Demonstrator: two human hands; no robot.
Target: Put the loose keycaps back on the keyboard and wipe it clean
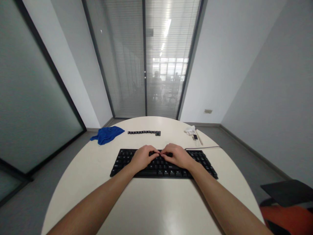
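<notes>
Here the black keyboard (168, 172) lies lengthwise across the pale counter (146, 205). Over its upper middle, the left hand (144, 156) and right hand (179, 154) sit with fingers bent and tips close together; whether either pinches anything, I cannot tell. A thin cable (204, 147) trails rightward behind. Farther back lie a blue cloth (109, 134) at left and, centrally, a row of loose black keycaps (144, 132).

My left hand (143, 158) and right hand (178, 156) rest on the black keyboard (158, 172), my 2 thumbs and forefingers nearly meeting; anything between them is too small to tell. Beyond lie loose keys (143, 132) in a row, with a blue cloth (109, 134) to their left.
</notes>
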